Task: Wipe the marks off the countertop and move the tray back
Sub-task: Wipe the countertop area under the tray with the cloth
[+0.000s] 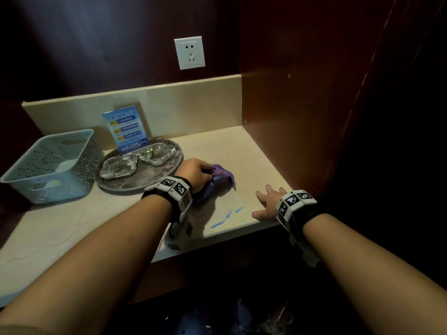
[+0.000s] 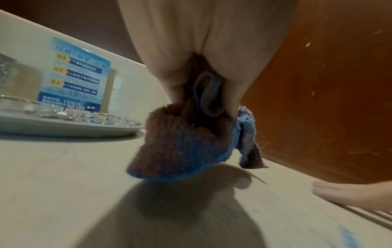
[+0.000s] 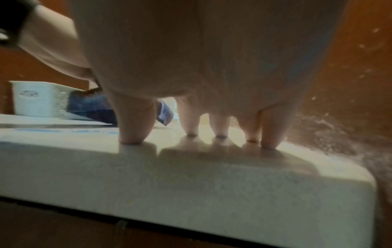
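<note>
This looks like a hotel room nook. A stone countertop [image 1: 229,151] sits between dark wood panels, holding a tray [image 1: 154,176] of glass ashtrays [image 1: 119,168], a printed notice card [image 1: 127,129] and a wall socket [image 1: 189,53] above.

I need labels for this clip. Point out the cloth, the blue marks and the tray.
cloth [image 1: 223,176]: head view, on the bunched purple-blue fabric beyond the left hand.
blue marks [image 1: 219,223]: head view, on the longest streak near the counter's front edge.
tray [image 1: 125,187]: head view, on its bare near rim.
</note>
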Demonstrator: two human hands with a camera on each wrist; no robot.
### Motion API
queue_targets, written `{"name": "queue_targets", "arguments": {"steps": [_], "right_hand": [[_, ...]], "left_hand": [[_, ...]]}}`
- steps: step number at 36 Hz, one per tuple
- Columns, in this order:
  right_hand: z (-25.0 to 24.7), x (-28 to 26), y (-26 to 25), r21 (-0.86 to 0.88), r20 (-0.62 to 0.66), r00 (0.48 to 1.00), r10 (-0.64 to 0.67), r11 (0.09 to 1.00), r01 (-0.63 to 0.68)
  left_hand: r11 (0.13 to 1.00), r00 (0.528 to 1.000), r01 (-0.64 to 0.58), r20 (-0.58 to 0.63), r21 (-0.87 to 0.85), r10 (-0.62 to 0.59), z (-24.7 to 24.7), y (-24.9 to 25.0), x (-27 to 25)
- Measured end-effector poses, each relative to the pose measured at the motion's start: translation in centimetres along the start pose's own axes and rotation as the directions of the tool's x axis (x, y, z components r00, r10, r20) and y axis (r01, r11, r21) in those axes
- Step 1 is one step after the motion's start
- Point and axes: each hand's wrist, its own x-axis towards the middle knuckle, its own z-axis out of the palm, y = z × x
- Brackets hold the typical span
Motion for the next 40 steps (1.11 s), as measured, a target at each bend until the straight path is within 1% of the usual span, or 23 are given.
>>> {"name": "queue_targets", "arguments": {"steps": [3, 6, 8, 10, 21, 28, 30, 32, 34, 36, 38, 40], "right_hand": [[0.1, 0.4, 0.0, 0.022, 0.008, 1.000, 0.015, 1.000, -0.015], [0.3, 0.7, 0.0, 0.044, 0.012, 1.000, 0.018, 0.999, -0.019], [0.5, 0.8, 0.0, 0.045, 0.013, 1.000, 0.024, 0.999, -0.024], [0.6, 1.0, 0.0, 0.046, 0.014, 0.999, 0.033, 0.998, -0.034], [1.4, 0.4, -0.7, 0.056, -0.017, 0.997, 0.080, 0.995, -0.079], [1.9, -0.8, -0.6, 0.024, -0.021, 0.997, 0.073, 0.997, -0.073], [1.9, -0.8, -0.6, 0.005, -0.020, 0.997, 0.070, 0.998, -0.070], [1.8, -0.8, -0.8, -0.019, -0.030, 0.997, 0.075, 0.997, -0.076], [1.7, -0.7, -0.8, -0.036, -0.038, 0.996, 0.079, 0.996, -0.080], [1.5, -0.7, -0.8, -0.046, -0.033, 0.997, 0.074, 0.996, -0.075], [1.3, -0.5, -0.7, -0.042, -0.019, 0.996, 0.083, 0.996, -0.083], [1.2, -0.4, -0.8, -0.042, -0.002, 0.994, 0.108, 0.993, -0.108]], "left_hand": [[0.999, 0.999, -0.008, 0.042, 0.031, 0.007, 0.5, -0.2, 0.9], [0.998, 0.991, -0.023, 0.131, 0.062, 0.015, 2.0, -0.1, 1.4], [0.996, 0.977, -0.053, 0.208, 0.078, 0.036, 3.1, 0.2, 1.4], [0.991, 0.965, -0.096, 0.254, 0.088, 0.071, 3.8, 0.7, 1.4], [0.959, 0.897, -0.276, 0.375, 0.066, 0.233, 4.7, 2.6, -1.5], [0.963, 0.874, -0.269, 0.414, -0.021, 0.253, 5.2, 2.2, -4.1], [0.966, 0.879, -0.253, 0.406, -0.046, 0.249, 4.6, 1.6, -4.8], [0.974, 0.904, -0.217, 0.363, -0.069, 0.227, 3.4, 0.4, -5.3], [0.983, 0.950, -0.155, 0.258, -0.098, 0.176, 1.7, -1.6, -5.3], [0.991, 0.987, -0.087, 0.123, -0.100, 0.099, 0.0, -4.0, -5.4], [0.996, 0.999, -0.020, 0.026, -0.092, 0.022, -1.2, -6.2, -5.5], [0.997, 0.999, 0.044, -0.023, -0.063, -0.045, -1.8, -8.0, -5.8]]}}
